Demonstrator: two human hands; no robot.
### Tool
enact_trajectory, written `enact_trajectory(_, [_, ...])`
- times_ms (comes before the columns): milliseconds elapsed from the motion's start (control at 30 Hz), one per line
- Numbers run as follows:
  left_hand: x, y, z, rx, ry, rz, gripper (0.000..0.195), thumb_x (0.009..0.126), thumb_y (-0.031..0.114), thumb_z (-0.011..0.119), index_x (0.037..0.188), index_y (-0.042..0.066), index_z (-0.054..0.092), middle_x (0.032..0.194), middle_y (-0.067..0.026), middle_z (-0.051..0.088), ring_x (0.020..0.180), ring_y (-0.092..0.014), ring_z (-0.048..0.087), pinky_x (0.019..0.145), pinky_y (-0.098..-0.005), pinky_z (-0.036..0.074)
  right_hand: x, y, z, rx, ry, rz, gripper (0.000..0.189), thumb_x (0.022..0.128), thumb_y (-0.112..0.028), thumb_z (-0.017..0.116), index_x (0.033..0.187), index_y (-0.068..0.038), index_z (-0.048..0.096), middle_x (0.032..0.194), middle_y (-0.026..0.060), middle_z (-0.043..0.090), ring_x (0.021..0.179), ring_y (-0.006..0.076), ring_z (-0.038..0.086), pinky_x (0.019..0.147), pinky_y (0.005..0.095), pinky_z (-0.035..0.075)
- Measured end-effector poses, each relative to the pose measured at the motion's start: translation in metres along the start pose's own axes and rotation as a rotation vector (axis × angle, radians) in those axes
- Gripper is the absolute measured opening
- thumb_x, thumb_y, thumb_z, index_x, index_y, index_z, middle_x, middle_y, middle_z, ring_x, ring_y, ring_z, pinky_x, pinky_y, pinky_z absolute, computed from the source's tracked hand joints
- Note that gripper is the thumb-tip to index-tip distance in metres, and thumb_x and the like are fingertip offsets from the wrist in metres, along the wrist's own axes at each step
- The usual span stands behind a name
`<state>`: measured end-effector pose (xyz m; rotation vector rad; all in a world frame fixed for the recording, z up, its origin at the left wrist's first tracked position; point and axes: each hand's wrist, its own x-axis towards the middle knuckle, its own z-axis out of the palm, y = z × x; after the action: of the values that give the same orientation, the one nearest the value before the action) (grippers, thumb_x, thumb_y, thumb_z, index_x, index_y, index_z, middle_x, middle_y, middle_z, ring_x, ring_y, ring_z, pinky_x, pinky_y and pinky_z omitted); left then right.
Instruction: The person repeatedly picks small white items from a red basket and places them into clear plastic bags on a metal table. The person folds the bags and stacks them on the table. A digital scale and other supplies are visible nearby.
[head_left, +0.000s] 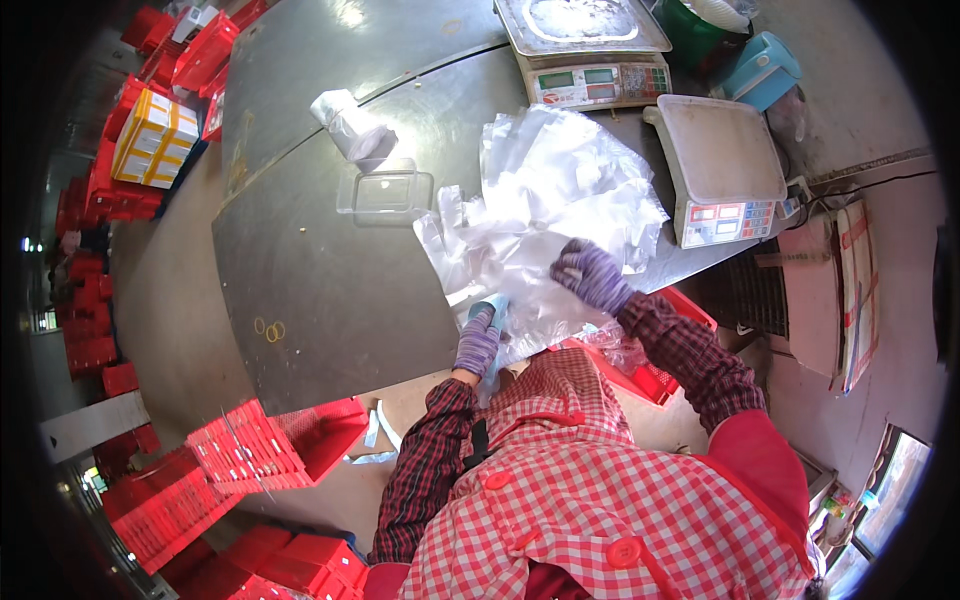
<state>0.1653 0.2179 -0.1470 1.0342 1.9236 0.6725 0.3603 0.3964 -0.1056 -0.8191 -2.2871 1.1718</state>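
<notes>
A heap of clear plastic bags (570, 180) lies on the dark metal table (360, 300), close to its near right edge. My left hand (478, 345), in a purple striped glove, is closed around a light-blue strip (498, 315) at the table's near edge. On the near part of the heap rests my right hand (589, 276), gloved alike, with its fingers bent over the film; whether it grips any is not plain. Left of the heap sits a clear plastic container (382, 189), and behind that a roll of plastic bags (352, 127).
Two digital scales, one at the back (592, 82) and one at the right (720, 165), flank the heap. A light-blue jug (761, 71) stands beyond them. Rubber bands (275, 331) lie near the left edge. Red plastic crates (255, 450) stand on the floor, lower left.
</notes>
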Motion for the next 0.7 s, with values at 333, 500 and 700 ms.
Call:
enact_trajectory(333, [0.005,-0.008,0.001,-0.394,-0.068,-0.214,0.031,0.083,0.005,0.042,0.111,-0.001,0.055,0.088,-0.0131,0.064,0.069,-0.021,0.061,0.063,-0.0313,0.048,0.12,0.054,-0.142,0.873,0.468,0.721,0.042,0.084,-0.015,0.061,0.121,-0.002,0.046,0.102,0.0112,0.061,0.085,0.0183,0.061,0.073,0.0264,0.049])
enact_trajectory(500, [-0.012,-0.002,-0.022,-0.939,0.04,-0.306,0.036,0.077,-0.005,0.042,0.11,0.001,0.053,0.083,-0.0096,0.062,0.062,-0.016,0.058,0.057,-0.0277,0.049,0.04,-0.042,-0.076,0.56,-0.341,0.298,0.04,0.082,-0.017,0.064,0.117,-0.001,0.054,0.109,0.0125,0.061,0.095,0.0198,0.058,0.087,0.0309,0.045])
enact_trajectory(700, [-0.031,0.035,-0.064,-1.38,-0.123,-0.43,0.029,0.087,0.017,0.041,0.104,-0.003,0.054,0.065,-0.0041,0.05,0.044,-0.01,0.035,0.042,-0.0215,0.029,0.036,0.03,-0.031,-0.499,0.334,0.409,0.051,0.078,-0.028,0.064,0.118,0.0,0.049,0.117,0.0219,0.05,0.109,0.0342,0.049,0.092,0.0364,0.041])
